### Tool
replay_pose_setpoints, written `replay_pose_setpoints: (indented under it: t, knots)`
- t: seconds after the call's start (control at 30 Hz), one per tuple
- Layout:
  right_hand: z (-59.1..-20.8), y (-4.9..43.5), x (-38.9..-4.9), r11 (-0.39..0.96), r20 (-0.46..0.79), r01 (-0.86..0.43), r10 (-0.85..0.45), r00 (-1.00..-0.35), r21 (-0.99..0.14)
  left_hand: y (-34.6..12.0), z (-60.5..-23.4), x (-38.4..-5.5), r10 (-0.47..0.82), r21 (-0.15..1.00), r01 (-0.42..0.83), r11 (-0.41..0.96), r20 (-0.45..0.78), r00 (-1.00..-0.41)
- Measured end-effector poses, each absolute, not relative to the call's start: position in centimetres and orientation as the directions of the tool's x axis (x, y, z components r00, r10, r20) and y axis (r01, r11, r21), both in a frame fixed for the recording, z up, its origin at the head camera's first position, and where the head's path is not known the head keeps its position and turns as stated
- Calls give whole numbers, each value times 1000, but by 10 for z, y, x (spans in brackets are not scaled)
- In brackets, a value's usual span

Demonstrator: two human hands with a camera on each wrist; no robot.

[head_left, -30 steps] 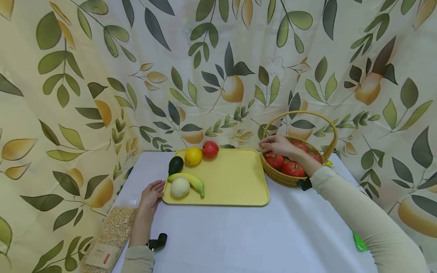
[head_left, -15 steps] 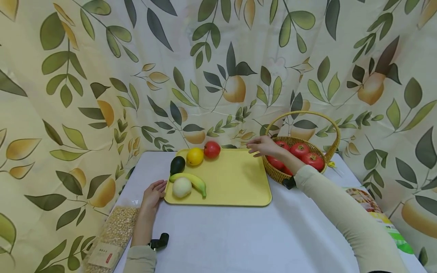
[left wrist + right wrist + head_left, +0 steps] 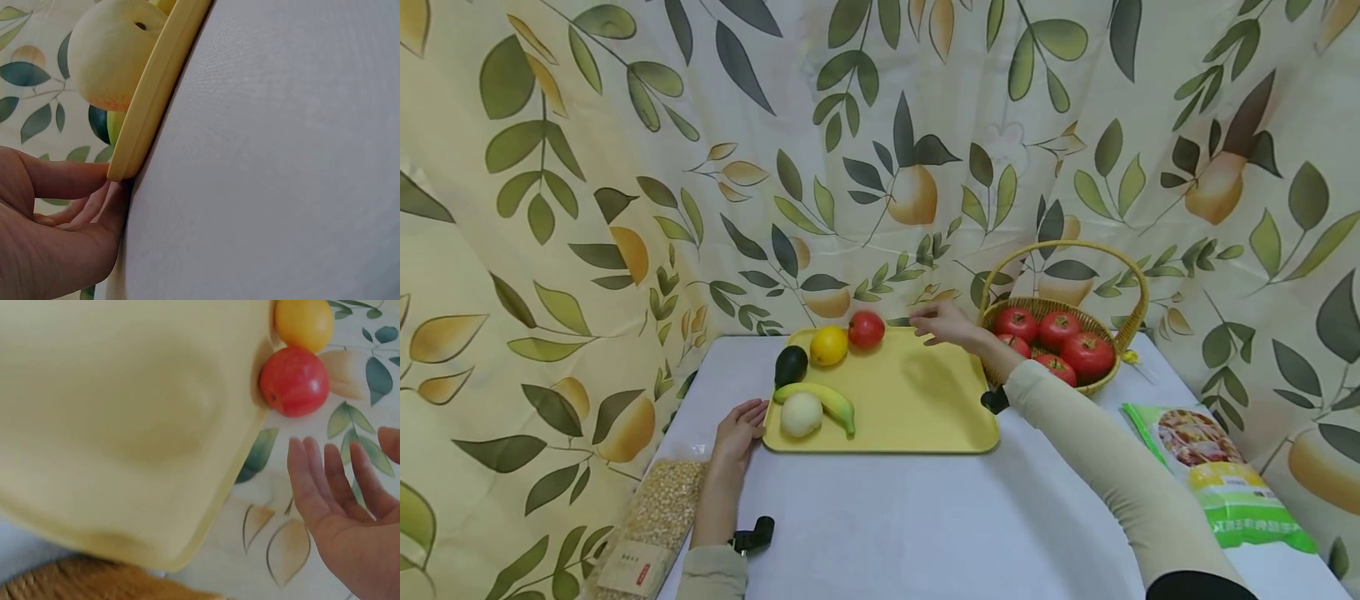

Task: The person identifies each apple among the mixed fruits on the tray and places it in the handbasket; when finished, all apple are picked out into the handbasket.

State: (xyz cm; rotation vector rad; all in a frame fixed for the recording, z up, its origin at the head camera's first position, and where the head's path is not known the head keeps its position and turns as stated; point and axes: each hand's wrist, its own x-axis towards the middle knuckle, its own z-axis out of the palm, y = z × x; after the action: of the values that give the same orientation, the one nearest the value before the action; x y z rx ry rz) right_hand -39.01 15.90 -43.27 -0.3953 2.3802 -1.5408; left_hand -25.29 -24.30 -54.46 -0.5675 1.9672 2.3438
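My left hand (image 3: 737,429) is at the left edge of a yellow tray (image 3: 917,425), holding its rim between thumb and fingers in the left wrist view. Extended over the tray's back right part, my right hand (image 3: 947,323) has its fingers loosely spread with nothing in them. At the tray's left side lie a pale round fruit (image 3: 801,414), a banana (image 3: 838,406) and a dark avocado (image 3: 791,365). A lemon (image 3: 828,345) and a red round fruit (image 3: 866,330) sit along the back rim. The right wrist view shows the right fingers (image 3: 306,481) apart from the red fruit.
A wicker basket (image 3: 1105,387) with a tall handle and several tomatoes (image 3: 1087,357) stands right of the tray. A colourful food packet (image 3: 1225,483) lies at the table's right edge, a bag of pale grains (image 3: 647,517) at the left. Leaf-patterned cloth hangs behind.
My right hand has moved left, from above the basket to above the tray, uncovering the tomatoes and the packet. The left hand stays at the tray's edge.
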Motion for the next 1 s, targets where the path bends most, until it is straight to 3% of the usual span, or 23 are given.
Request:
replay_pose_setpoints:
  t: [0.47,0.77,1.0]
  knots:
    - [-454,121,-406,374,-49,-16,-163,-985,-927,-245,-545,-256,-211,941,-263,-211,-307,-928]
    - [-469,104,-412,510,23,-56,-71,-997,-858,-244,-546,-253,-203,946,-243,-213,-286,-936]
    - [-474,83,-419,544,42,-47,-23,-999,-838,-245,-546,-256,-214,945,-251,-209,-295,-931]
